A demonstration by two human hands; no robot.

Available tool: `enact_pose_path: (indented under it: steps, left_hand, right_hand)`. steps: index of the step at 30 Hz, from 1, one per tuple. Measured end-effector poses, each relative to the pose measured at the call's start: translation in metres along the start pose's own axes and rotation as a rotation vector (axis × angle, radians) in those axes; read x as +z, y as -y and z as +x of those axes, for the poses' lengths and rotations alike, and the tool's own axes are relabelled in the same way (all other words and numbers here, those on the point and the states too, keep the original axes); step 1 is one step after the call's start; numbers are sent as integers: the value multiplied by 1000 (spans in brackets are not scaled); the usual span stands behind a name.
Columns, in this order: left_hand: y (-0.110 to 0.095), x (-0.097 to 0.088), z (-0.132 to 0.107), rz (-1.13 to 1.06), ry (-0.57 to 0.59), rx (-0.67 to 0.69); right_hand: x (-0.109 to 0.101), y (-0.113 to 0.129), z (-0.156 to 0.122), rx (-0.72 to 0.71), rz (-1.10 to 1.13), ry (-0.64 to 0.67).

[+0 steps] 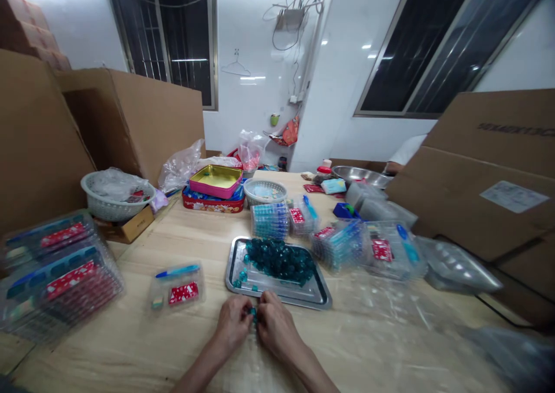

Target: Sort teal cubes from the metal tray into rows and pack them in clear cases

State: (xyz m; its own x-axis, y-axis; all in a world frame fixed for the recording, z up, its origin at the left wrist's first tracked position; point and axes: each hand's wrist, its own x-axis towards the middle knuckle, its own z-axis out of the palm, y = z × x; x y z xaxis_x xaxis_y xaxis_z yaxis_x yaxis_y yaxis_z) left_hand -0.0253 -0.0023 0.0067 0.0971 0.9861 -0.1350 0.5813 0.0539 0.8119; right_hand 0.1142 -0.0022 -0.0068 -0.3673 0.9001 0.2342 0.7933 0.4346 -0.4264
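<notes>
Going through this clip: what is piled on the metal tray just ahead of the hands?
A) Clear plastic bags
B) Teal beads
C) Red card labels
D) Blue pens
B: a heap of teal beads covers the far part of the metal tray.

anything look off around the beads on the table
A few loose teal beads lie apart from the main heap on the steel tray, near its front left corner. They look odd because they seem to have strayed from the pile. Nothing else nearby stands out.
</notes>
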Motion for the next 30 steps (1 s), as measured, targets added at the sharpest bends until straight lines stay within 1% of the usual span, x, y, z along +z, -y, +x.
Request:
enact_pose_path:
  steps: [2, 4, 6, 8, 10, 12, 14, 16, 18, 20, 22, 24, 26, 28, 30]
  left_hand:
    - [0, 0, 0, 9, 1, 15]
    - [0, 0, 0, 25, 0, 21]
    - [0, -1, 0, 41, 9, 25]
    - [0, -1, 1, 49, 22, 40]
    - [0, 0, 1, 58, 25, 44]
    - [0, 3, 2, 78, 0, 39]
    - [2, 7, 2, 106, -24, 28]
    - [4, 12, 4, 142, -27, 24]
    - [6, 15, 5, 185, -13, 25]
    - [8, 17, 6, 223, 1, 34]
    - [8, 16, 7, 240, 13, 31]
    - [6, 15, 8, 236, 29, 1]
    - [3, 14, 8, 224, 38, -38]
    - [1, 12, 7, 208, 42, -66]
    - [-1, 11, 5, 188, 34, -80]
  right_hand:
    - [5, -2, 0, -34, -27, -21]
    - [3, -6, 0, -56, 26, -15]
    - [-9, -9, 1, -68, 166, 16]
    - [-27, -12, 6, -65, 342, 72]
    - [-43, -12, 17, -7, 469, 97]
    - [-49, -10, 32, 84, 498, 62]
    - [-42, -7, 47, 155, 429, -19]
    - [-27, -4, 61, 188, 322, -78]
    - [-13, -4, 69, 202, 274, -92]
    - [-7, -8, 74, 193, 266, -103]
    - [-13, -18, 77, 178, 253, -156]
    - [-26, -33, 82, 168, 195, -262]
    - [-41, -49, 88, 172, 78, -350]
    - [-52, -64, 94, 166, -65, -354]
    - [-58, -74, 98, 145, -147, -296]
